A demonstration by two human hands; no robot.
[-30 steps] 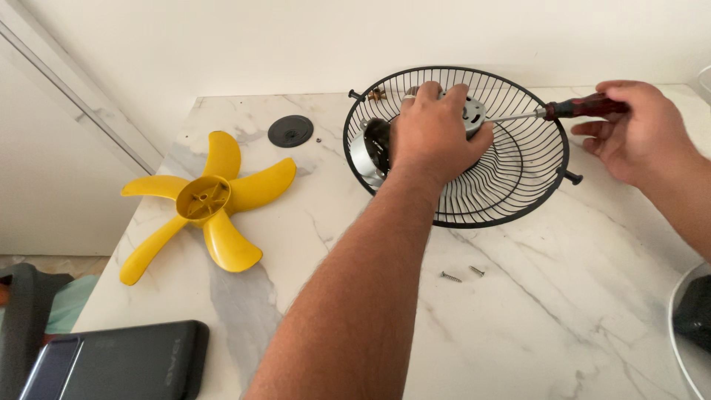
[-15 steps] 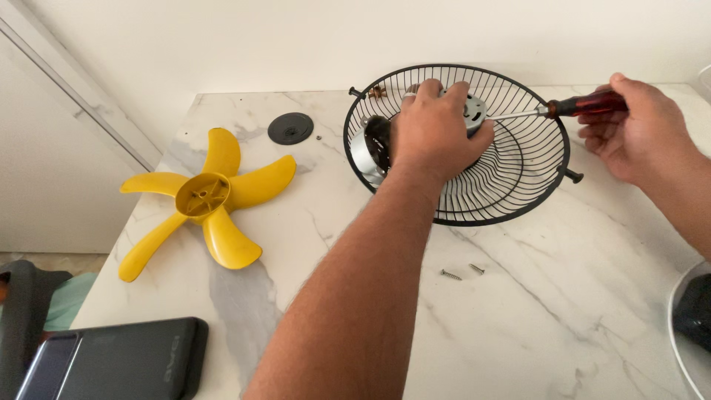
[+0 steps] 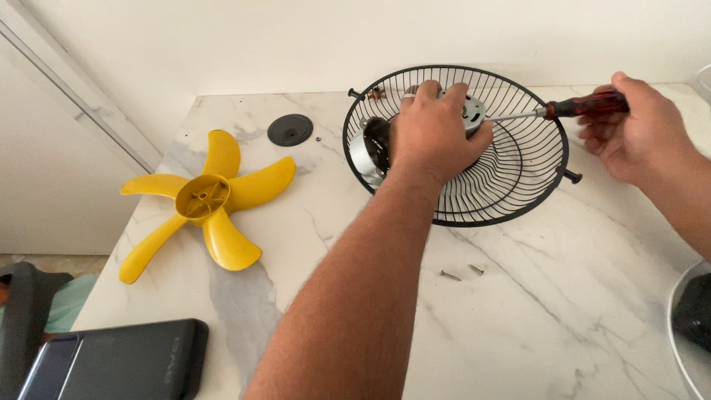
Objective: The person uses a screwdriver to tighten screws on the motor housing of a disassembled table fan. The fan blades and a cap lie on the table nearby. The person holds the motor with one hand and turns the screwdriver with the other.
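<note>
Head view, left hand: my left hand (image 3: 437,137) is clamped over the silver motor (image 3: 370,152), fingers wrapped around its metal housing, inside the black wire fan guard (image 3: 518,192) at the far middle of the table.
Head view, right hand: my right hand (image 3: 629,130) is closed around the dark red screwdriver (image 3: 585,105); its thin shaft points left into the motor.
Change: the handle has turned slightly in my fingers over the last second, while the motor has stayed put; I judge a screw is being worked.
Materials: glossy veined marble table (image 3: 555,318); smooth yellow plastic fan blade (image 3: 204,200) far left; two small steel screws (image 3: 459,272) near the guard.
</note>
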